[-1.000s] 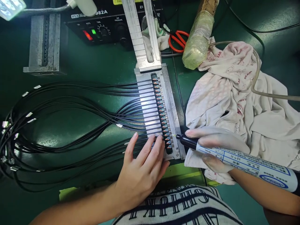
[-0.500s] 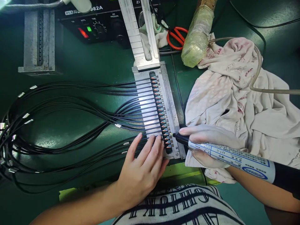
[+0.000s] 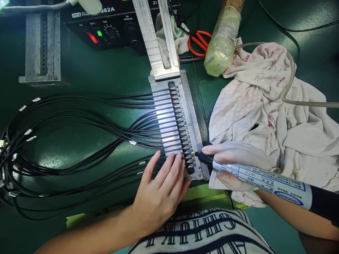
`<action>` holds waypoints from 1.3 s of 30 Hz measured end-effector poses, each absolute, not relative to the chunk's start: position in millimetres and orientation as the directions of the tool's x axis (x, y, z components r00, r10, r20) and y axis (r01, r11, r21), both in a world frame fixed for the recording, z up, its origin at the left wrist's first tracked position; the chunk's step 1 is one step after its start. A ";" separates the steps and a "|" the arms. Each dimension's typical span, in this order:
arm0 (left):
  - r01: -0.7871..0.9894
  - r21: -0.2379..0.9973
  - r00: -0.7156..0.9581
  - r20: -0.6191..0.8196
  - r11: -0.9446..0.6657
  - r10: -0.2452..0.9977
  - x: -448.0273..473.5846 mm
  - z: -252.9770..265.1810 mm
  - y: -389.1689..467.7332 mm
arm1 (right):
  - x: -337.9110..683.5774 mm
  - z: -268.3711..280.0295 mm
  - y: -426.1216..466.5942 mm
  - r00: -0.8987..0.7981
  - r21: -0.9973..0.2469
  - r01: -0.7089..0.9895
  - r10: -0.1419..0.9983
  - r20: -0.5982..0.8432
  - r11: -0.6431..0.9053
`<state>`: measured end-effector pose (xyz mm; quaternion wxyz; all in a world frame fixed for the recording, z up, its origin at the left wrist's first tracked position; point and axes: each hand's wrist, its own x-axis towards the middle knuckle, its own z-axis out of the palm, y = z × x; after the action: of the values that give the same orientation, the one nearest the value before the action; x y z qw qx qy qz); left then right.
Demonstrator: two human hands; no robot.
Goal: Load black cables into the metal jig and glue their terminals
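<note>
A metal jig (image 3: 193, 116) holds a row of small cable connectors (image 3: 182, 123) with exposed coloured wires. Black cables (image 3: 124, 132) run leftward from them into a looped bundle. My left hand (image 3: 161, 190) is bare, its fingers stretched out flat over the cables at the jig's near end. In my right hand (image 3: 235, 158), which wears a thin white glove, is a labelled glue syringe (image 3: 265, 180) with a black front end and black rear. Its nozzle points left, close beside the connectors near the jig's lower end. Whether the tip touches one I cannot tell.
Behind the jig stands a slotted metal bar (image 3: 156, 38), with a black dispenser box (image 3: 116, 31) to its left. Another metal fixture (image 3: 43, 46) is at far left. Red-handled scissors (image 3: 200, 42), a wrapped handle (image 3: 221, 46) and a crumpled white cloth (image 3: 265, 102) lie right.
The whole view has shifted very slightly. Both hands and the syringe keep nearly the same places, the nozzle still beside the lower connectors.
</note>
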<state>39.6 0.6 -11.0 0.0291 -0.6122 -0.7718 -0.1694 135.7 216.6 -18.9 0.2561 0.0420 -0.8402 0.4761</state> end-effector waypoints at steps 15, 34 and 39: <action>0.954 0.230 -0.251 0.261 0.193 0.932 38.9 -12.4 -0.7 | 137.7 -20.8 211.8 -0.857 -0.763 -0.286 0.202 0.475 0.580; 0.955 0.232 -0.244 0.252 0.187 0.936 38.0 -10.8 0.6 | 136.7 -21.9 215.8 -0.866 -0.779 -0.306 0.180 0.467 0.548; 0.954 0.234 -0.245 0.256 0.186 0.935 38.3 -10.3 1.3 | 134.8 -19.7 216.3 -0.870 -0.786 -0.290 0.192 0.455 0.547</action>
<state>38.3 1.3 -10.3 0.0278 -0.6136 -0.7697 -0.1741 134.8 216.3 -19.7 0.2536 0.0289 -0.8420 0.4752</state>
